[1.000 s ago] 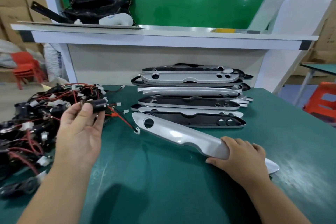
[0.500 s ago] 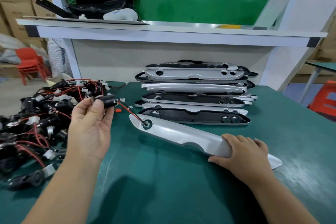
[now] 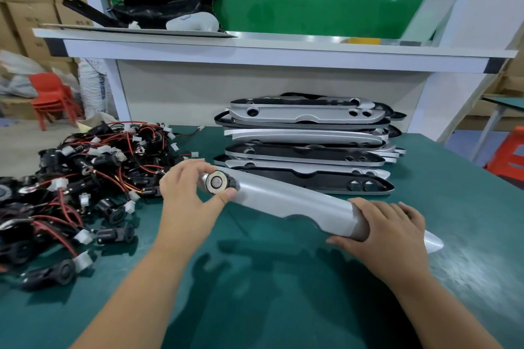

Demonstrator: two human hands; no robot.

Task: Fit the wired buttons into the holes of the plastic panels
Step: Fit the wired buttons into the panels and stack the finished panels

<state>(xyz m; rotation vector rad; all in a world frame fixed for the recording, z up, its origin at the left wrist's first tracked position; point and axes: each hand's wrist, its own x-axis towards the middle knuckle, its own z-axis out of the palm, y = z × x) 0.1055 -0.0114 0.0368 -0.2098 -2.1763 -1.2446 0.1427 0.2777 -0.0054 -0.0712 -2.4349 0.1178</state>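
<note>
One round, metal-faced wired button (image 3: 217, 183) sat at the hole in the left end of one long, smooth silver plastic panel (image 3: 297, 204), with the left hand (image 3: 184, 201) grip pinching its rim. The right hand (image 3: 388, 229) grip was curled round the panel's other end, over the matte green surface (image 3: 255, 278).

The right hand (image 3: 382, 229) is covering part of the panel (image 3: 289, 201); the left hand (image 3: 184, 195) is hiding its other tip and the wires of the button (image 3: 217, 183). The pile of wired buttons (image 3: 71, 187) is running off the left edge.
</note>
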